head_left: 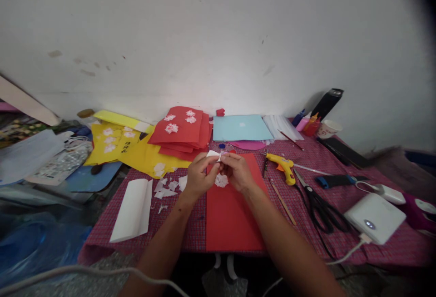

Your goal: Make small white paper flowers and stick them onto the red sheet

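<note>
Both hands meet above a red sheet of paper (235, 224), pinching a small piece of white paper (213, 154) between them. My left hand (200, 174) grips its left side with thumb and fingers closed. On the other side, my right hand (239, 172) has its fingertips pressed together on the same piece. Part of the paper is hidden by the fingers. Just below the hands, a white paper flower (221, 180) lies on the red sheet. Torn white paper scraps (165, 191) are scattered left of my left hand, beside a folded white sheet (132, 210).
Red cards with flowers (180, 126) are stacked behind, near yellow sheets (111, 142) and a light blue card (241, 127). On the right lie a yellow glue gun (282, 165), black scissors (322, 208), a wooden stick (283, 202) and a white power bank (376, 215) with cables.
</note>
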A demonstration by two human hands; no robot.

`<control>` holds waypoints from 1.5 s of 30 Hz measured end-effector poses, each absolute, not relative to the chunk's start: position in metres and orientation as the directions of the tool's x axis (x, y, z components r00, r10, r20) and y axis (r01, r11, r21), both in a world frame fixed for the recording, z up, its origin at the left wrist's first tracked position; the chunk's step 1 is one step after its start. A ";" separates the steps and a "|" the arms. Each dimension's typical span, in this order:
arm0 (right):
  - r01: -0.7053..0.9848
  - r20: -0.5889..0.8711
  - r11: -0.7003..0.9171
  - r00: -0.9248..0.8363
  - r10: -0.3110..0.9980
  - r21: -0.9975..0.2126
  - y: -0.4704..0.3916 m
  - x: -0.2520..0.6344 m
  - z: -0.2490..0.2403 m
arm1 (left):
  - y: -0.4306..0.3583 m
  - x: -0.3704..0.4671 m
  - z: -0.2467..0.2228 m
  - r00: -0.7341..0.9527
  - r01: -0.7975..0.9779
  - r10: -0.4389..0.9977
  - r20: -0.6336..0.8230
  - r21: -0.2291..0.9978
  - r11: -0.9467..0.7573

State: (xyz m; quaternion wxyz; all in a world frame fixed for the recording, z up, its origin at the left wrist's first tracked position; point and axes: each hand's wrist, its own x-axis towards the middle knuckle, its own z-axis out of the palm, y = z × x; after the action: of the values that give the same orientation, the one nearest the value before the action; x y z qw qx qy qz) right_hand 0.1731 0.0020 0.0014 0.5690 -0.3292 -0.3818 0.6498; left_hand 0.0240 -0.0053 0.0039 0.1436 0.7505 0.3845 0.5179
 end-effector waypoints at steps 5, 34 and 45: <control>-0.376 0.059 0.013 -0.111 0.992 -0.927 0.003 0.175 0.002 | -0.005 0.023 0.008 0.170 0.330 0.783 0.599 0.714 -0.618; -0.054 0.208 0.205 -0.058 0.976 -0.977 0.001 0.177 0.007 | -0.001 0.025 0.002 0.167 0.418 0.777 0.607 0.670 -0.613; -0.102 0.150 0.144 -0.061 0.987 -0.984 0.002 0.178 0.006 | -0.002 0.024 0.004 0.152 0.357 0.810 0.566 0.733 -0.580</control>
State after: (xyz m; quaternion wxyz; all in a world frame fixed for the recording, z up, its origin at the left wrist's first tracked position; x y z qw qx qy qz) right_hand 0.1775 0.0021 0.0058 0.5417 -0.4194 -0.5276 0.5022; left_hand 0.0241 -0.0017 0.0043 0.2211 0.7262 0.4017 0.5123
